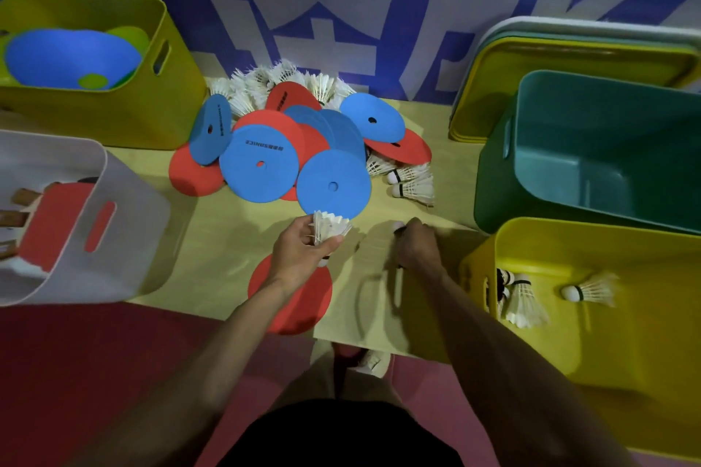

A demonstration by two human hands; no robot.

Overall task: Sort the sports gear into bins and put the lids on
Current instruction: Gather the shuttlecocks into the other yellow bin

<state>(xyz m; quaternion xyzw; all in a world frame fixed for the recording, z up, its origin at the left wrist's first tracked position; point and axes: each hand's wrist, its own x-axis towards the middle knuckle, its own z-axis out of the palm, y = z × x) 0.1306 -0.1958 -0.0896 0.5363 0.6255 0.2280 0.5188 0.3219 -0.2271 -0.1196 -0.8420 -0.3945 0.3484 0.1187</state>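
Observation:
My left hand (301,250) grips a white shuttlecock (329,227), feathers pointing up, just above a red disc (294,301) at the table's front. My right hand (415,243) curls round another shuttlecock (398,226); only its cork tip shows. A pile of blue and red flat discs (288,152) lies mid-table, with loose shuttlecocks behind it (280,81) and to its right (411,182). The yellow bin (591,239) at the near right holds several shuttlecocks. The yellow-green bin (174,61) at the far left holds discs.
A white bin (125,178) at the left holds red paddles with wooden handles. A teal bin (493,178) stands at the right, with stacked lids (493,61) leaning behind it. The table's front edge runs below my hands, over red floor.

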